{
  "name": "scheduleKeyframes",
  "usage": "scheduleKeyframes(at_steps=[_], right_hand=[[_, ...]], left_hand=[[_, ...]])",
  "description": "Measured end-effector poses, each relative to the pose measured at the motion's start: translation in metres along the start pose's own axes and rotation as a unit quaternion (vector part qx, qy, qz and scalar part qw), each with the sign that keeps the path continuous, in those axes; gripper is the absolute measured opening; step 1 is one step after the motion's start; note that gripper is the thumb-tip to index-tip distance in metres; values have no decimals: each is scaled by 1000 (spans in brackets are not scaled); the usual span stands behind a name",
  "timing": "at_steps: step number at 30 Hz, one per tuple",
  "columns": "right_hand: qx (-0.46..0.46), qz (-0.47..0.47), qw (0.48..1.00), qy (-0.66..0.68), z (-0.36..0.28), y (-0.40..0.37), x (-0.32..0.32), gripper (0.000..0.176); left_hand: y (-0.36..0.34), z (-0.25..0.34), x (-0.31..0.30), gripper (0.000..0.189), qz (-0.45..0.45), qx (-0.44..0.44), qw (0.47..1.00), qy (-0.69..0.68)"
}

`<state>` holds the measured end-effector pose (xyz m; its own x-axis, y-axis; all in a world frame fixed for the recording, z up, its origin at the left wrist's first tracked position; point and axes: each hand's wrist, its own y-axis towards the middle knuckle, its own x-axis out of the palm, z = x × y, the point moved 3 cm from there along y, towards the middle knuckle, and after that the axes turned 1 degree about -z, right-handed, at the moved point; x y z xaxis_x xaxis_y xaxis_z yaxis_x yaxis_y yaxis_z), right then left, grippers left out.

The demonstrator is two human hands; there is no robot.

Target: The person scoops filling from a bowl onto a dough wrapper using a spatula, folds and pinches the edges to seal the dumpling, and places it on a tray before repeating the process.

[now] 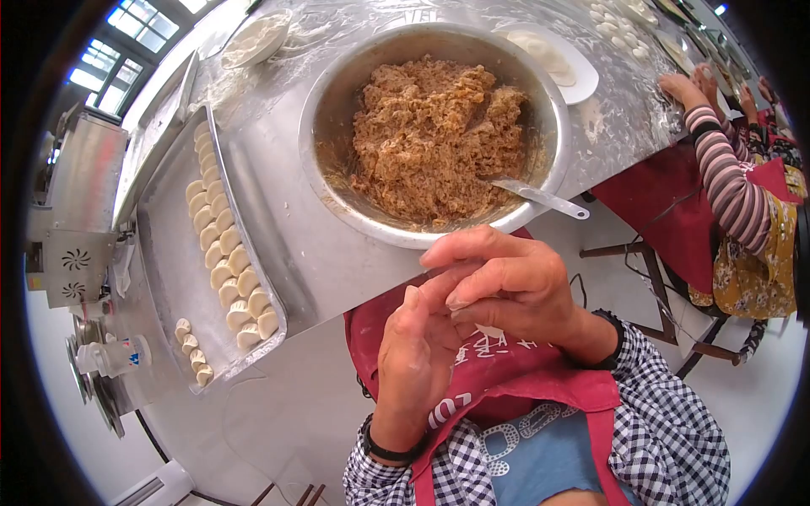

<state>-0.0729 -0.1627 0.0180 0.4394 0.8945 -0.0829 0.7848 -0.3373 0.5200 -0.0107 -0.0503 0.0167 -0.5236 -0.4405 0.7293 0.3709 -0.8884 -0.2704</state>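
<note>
My left hand [415, 358] and my right hand [521, 291] meet in front of my red apron, just below the near rim of a large metal bowl [314, 160]. Curled fingers of the right hand press over those of the left. Whatever lies between them is hidden. The bowl holds a brown minced filling [434, 139]. A flat metal spatula [540, 198] leans in it, its handle over the right rim. To the left, a metal tray [181, 278] carries rows of pale folded dumplings [228, 240], with several smaller ones [192, 350] near its front corner.
A white plate of flour or dough [582, 80] stands behind the bowl at right. A flour bowl [257, 38] is at the back left. Small dough pieces [616, 29] lie far right, near a co-worker's striped sleeve [726, 173]. A metal machine [80, 211] stands left.
</note>
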Motion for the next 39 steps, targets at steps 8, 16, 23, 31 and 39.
scheduleKeyframes(at_steps=[8,16,23,31,39], right_hand=[[13,9,1000,-11,-5,4,4,13],[-18,-23,999,-15,-2,4,0,14],[7,-11,999,-30,-7,6,2,17],[23,-18,999,-14,-3,3,0,18],[39,-6,999,24,-8,4,2,27]], left_hand=[[-1,-1,-10,60,-47,-7,999,6],[-2,0,-1,59,-16,-5,999,32],[-3,-1,-8,58,-24,-5,999,34],[-2,-1,-1,60,-11,-13,999,41],[-2,-1,-3,60,-28,-7,999,19]])
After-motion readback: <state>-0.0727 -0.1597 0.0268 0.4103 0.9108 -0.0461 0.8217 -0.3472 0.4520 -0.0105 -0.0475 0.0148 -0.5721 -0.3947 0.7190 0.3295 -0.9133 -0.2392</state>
